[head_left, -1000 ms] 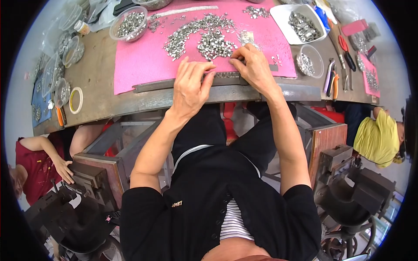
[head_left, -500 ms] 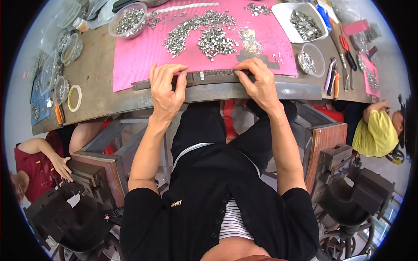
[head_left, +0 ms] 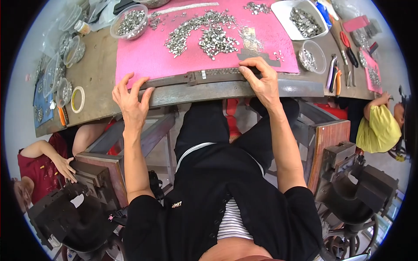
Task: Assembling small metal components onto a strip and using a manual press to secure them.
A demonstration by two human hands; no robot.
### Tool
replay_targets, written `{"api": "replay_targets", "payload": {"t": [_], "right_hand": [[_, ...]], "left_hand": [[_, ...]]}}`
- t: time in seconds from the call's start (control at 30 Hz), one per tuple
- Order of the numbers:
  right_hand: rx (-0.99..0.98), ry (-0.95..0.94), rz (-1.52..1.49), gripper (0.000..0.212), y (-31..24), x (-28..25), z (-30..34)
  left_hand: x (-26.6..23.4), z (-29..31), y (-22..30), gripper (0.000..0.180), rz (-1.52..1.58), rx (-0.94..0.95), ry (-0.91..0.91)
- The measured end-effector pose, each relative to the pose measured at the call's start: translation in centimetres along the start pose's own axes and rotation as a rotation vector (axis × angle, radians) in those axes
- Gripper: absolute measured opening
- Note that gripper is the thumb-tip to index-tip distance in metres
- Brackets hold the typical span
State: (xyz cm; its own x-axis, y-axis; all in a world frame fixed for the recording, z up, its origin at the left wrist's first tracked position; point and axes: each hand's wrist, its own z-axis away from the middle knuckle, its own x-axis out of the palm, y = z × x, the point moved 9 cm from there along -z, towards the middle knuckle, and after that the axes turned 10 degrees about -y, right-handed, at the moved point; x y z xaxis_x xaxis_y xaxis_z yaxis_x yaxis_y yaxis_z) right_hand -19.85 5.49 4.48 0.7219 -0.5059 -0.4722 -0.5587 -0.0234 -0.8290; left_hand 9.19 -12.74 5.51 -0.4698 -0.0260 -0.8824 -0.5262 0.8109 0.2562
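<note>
A long dark metal bar (head_left: 167, 81) lies along the table's near edge, on the front of a pink mat. Its middle-right stretch is a slotted section (head_left: 224, 75) with a row of small pieces, one of them a bright silver piece (head_left: 203, 74). At the bar's left end my left hand (head_left: 130, 101) is closed, thumb on the near side and fingers on the far side. My right hand (head_left: 264, 82) pinches the right end of the slotted section between thumb and fingers; the fingertips partly cover that end.
Loose metal pieces (head_left: 217, 42) lie heaped on the pink mat (head_left: 139, 61). Round tubs (head_left: 130, 21), a white tray (head_left: 278, 13), pliers (head_left: 333, 74) and a tape roll (head_left: 77, 99) surround it. A steel edge (head_left: 300, 88) borders the table. Co-workers sit at both sides.
My left hand has slid leftward from beside the slotted section to the bar's left end. My right hand stays at the right end, nearly unmoved.
</note>
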Motion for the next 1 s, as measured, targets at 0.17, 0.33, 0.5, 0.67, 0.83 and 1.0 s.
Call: {"api": "replay_targets", "payload": {"t": [0.17, 0.33, 0.5, 0.67, 0.83, 1.0], "right_hand": [[0.025, 0.193, -0.025, 0.01, 1.8, -1.4, 1.0], [0.008, 0.259, 0.019, 0.013, 0.8, -2.1, 1.2], [-0.034, 0.284, 0.517, 0.025, -0.7, -1.9, 2.6], [0.114, 0.204, -0.165, 0.009, 1.6, -2.1, 4.0], [0.031, 0.179, -0.15, 0.006, 0.6, -1.3, 4.4], [-0.064, -0.009, 0.121, 0.006, -0.7, -2.3, 1.1]], "left_hand": [[-3.3, 0.2, 0.7, 0.044, 0.432, -0.01, 0.019], [-3.6, -5.1, 13.1, 0.04, 0.571, 0.322, -0.203], [6.1, -7.4, 17.1, 0.034, 0.335, 0.447, -0.116], [7.4, -5.7, 16.0, 0.041, 0.264, 0.329, -0.12], [7.0, -4.2, 16.5, 0.036, 0.271, 0.338, -0.025], [6.8, -4.2, 17.1, 0.031, 0.368, 0.214, -0.006]]}}
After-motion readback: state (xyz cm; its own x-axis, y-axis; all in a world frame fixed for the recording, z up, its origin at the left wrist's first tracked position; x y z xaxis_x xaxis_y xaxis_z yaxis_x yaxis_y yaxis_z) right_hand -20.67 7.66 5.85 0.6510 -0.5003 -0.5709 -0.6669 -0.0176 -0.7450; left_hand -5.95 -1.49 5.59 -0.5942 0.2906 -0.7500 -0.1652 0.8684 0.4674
